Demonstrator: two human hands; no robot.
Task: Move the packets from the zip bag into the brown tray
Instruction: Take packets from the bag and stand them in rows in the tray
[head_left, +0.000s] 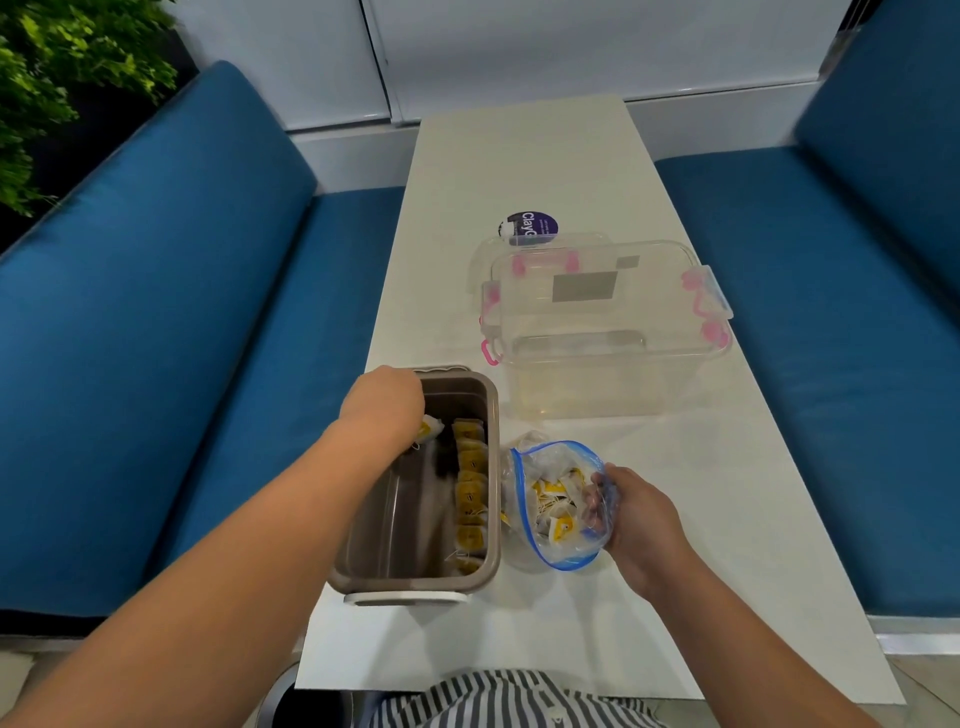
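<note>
Over the brown tray (491, 415), left hand (382, 402) pinching a packet (430, 430), right hand (641, 522) gripping the zip bag (558, 506) rim.

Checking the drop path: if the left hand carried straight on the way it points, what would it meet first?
The left hand likely meets the brown tray floor, beside the packet row; depth unclear.

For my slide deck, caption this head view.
Left hand holds a packet in the brown tray; right hand grips the open zip bag.
</note>
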